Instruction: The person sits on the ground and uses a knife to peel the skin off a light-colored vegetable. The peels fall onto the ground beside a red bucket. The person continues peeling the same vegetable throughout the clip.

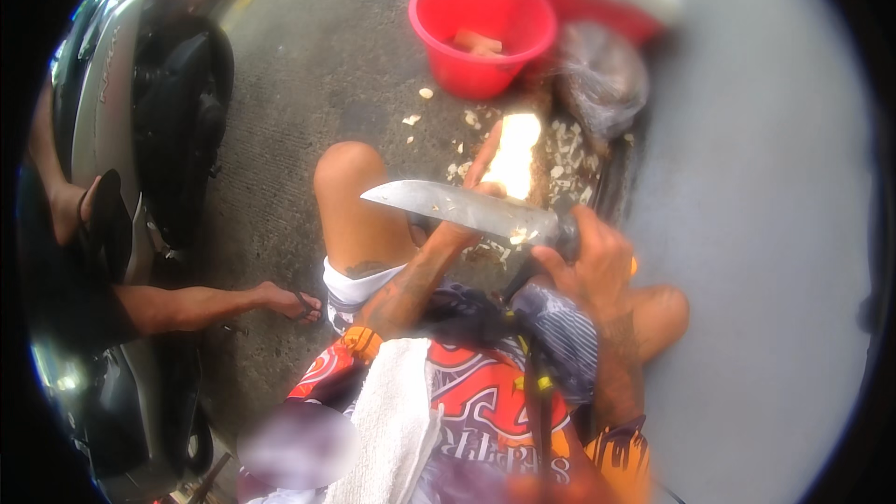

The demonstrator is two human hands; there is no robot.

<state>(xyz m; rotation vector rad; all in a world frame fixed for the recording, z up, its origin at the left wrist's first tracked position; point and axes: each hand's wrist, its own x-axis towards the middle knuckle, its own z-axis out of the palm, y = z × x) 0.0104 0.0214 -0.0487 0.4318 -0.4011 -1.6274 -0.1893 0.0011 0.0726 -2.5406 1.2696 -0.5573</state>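
My right hand (595, 262) grips the dark handle of a large broad-bladed knife (455, 206). Its blade points left, crossing in view over my left wrist, and pale bits cling to the steel near the handle. Beyond the blade, my left hand (484, 161) holds a pale block (516, 154) whose surface is washed out by glare, so its material is unclear. Part of that hand is hidden behind the knife. Pale chips (567, 157) lie scattered on the ground around the block.
A red plastic basin (483, 73) with tan pieces (479, 42) inside stands ahead. Beside it sits a filled clear plastic bag (605, 77). A grey surface (749, 224) borders the right. At left are a parked motor scooter (105, 105) and another person's sandalled foot (290, 299).
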